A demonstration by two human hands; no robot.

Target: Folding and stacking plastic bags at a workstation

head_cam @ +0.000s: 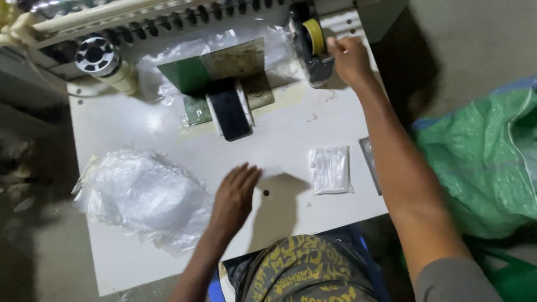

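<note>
I see left hand [234,197] flat, fingers spread, on white worktop [128,120] beside plastic bag pile [146,196]. Right hand [348,59] grip closed on yellow tape roll [314,34]. Small packet [330,169] between arms. Risk: sleeve sweeps packet off edge.

Right hand [348,59] touching yellow-rimmed wheel [311,42]; left hand [234,198] flat on white table [140,120] beside plastic bags [145,193]

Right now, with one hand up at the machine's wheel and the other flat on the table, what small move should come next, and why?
Probably slide the left hand over to the small clear bag. The right hand is busy on the yellow wheel, and that bag lies loose on the white table, apart from both hands.
</note>
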